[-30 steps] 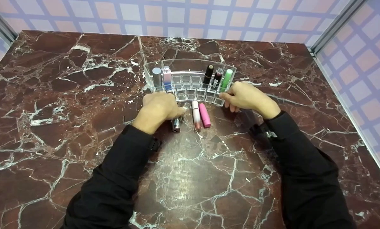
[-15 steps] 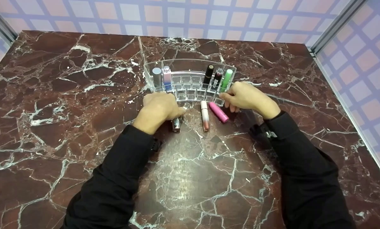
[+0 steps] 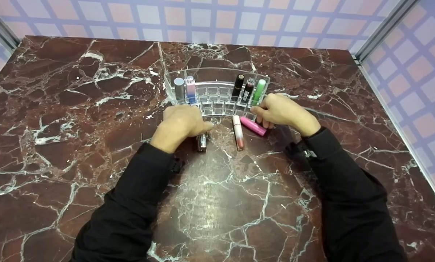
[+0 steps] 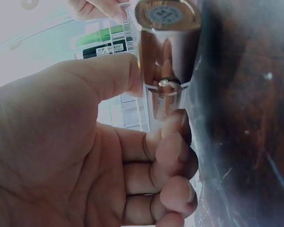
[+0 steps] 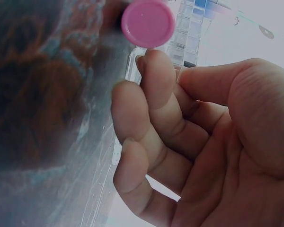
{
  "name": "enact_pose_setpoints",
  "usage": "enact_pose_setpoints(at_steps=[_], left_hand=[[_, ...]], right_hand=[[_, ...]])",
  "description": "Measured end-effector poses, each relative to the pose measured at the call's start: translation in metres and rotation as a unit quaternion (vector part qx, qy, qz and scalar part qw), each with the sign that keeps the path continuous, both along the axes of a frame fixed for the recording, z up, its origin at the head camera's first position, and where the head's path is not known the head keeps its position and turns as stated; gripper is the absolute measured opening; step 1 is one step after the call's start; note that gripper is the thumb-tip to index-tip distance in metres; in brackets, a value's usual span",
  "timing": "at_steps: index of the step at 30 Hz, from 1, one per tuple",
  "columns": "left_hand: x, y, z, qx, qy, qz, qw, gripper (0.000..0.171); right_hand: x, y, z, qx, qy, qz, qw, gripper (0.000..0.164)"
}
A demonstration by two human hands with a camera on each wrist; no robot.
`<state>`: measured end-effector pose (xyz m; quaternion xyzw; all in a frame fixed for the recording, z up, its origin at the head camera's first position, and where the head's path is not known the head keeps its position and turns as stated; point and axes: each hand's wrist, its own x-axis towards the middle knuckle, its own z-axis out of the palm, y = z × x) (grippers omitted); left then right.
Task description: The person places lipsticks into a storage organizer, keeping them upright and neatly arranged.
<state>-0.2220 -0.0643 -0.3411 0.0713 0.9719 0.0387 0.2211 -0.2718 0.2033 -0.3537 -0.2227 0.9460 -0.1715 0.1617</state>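
Observation:
A clear, curved lipstick organizer [image 3: 217, 75] with rows of small compartments stands between both hands. My left hand [image 3: 186, 119] grips its left front part, thumb against the edge and the other fingers curled in. At the right front corner my right hand [image 3: 277, 109] pinches the organizer between thumb and forefinger. In front of it lie a white-to-red lip gloss tube [image 3: 238, 133] and a pink tube [image 3: 252, 126], whose round end is close to the right fingertips. A shiny metallic lipstick [image 3: 202, 142] lies partly hidden beneath the left hand; its labelled end shows in the left wrist view.
Upright in the organizer are a grey tube [image 3: 179, 88], a pink-and-blue tube [image 3: 191, 89], a black tube [image 3: 238, 86], a dark labelled tube [image 3: 248, 90] and a green tube [image 3: 259, 91]. A checked wall [image 3: 203, 20] borders the marbled table [image 3: 210, 203].
The pink tube has rolled right, turning toward the right hand. The lip gloss tube has moved right too. The organizer has shifted very slightly left; both hands stay almost in place.

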Motion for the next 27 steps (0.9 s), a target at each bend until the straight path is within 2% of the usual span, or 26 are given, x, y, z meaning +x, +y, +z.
enact_pose_setpoints(at_steps=[4, 13, 20, 27], left_hand=[[0.0004, -0.0007, 0.0048, 0.024, 0.007, -0.008, 0.9996, 0.054], [-0.001, -0.0031, 0.0105, 0.091, 0.052, -0.024, 0.9942, 0.051], [-0.0011, -0.0032, 0.0105, 0.131, 0.073, -0.011, 0.9886, 0.049], [-0.0023, -0.0017, 0.0103, 0.191, 0.071, 0.008, 0.979, 0.046]], right_hand=[[-0.0004, 0.0004, -0.0001, -0.001, -0.001, -0.001, 1.0, 0.045], [-0.0015, 0.0014, -0.0009, 0.007, -0.001, 0.0, 1.0, 0.046], [-0.0007, 0.0008, 0.0009, 0.02, 0.026, 0.021, 0.999, 0.048], [0.004, -0.0008, 0.0085, 0.014, 0.049, 0.004, 0.999, 0.048]])
